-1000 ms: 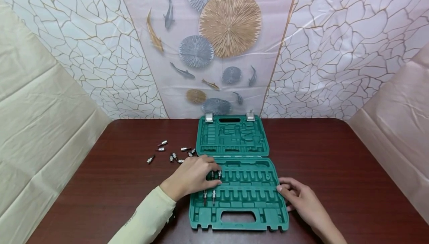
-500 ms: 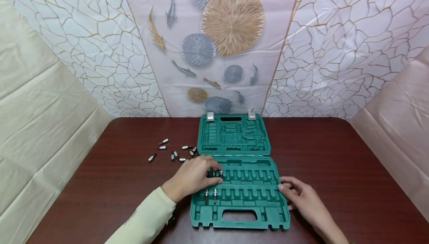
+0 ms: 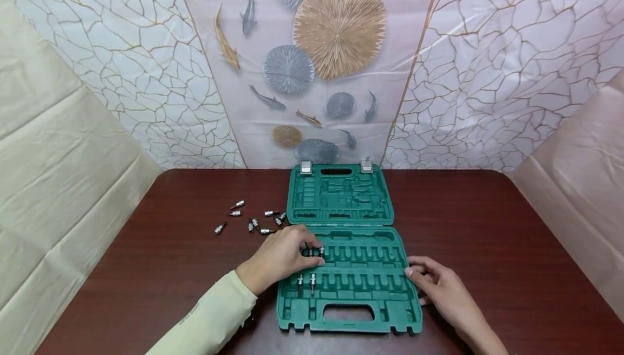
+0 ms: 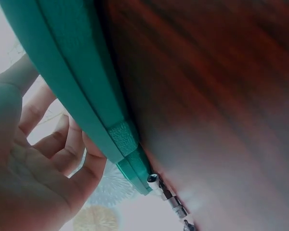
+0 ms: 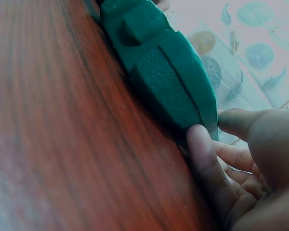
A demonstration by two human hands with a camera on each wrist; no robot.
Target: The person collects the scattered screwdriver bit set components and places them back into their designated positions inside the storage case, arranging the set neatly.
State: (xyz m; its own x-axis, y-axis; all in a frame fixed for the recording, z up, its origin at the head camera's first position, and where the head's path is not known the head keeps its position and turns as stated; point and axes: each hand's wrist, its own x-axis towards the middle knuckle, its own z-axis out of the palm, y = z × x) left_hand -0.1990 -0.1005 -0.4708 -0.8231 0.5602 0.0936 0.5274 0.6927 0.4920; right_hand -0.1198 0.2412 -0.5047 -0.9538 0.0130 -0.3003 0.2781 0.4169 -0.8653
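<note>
From the head view little differs from half a second ago: the left hand (image 3: 279,257) has stayed on the near half of the green case (image 3: 349,311), fingers curled about a bit (image 3: 320,250) in the upper row of slots, and the right hand (image 3: 439,285) has stayed at the case's right edge, fingers loosely bent and touching the rim, gripping nothing. Only the camera has tipped, so everything sits a shade higher in the picture. The case lies open and flat in the middle of the counter (image 3: 146,268), lid half toward the wall, with two metal latches (image 3: 305,167) on its far edge. Two bits (image 3: 306,282) stand in the lower row just below the left hand, which hides part of the upper row. Seven or eight loose bits (image 3: 253,219) lie scattered on the counter left of the lid, well apart from the right hand. A pale sleeve (image 3: 209,320) covers the left forearm

From the left wrist the hand (image 4: 33,163) shows its palm with fingers bent over the case's edge (image 4: 86,96); what they pinch is hidden. Two loose bits (image 4: 171,202) show beyond the case corner

From the right wrist the hand (image 5: 241,173) rests with thumb and fingertips against the case's outer wall (image 5: 168,72), fingers relaxed
</note>
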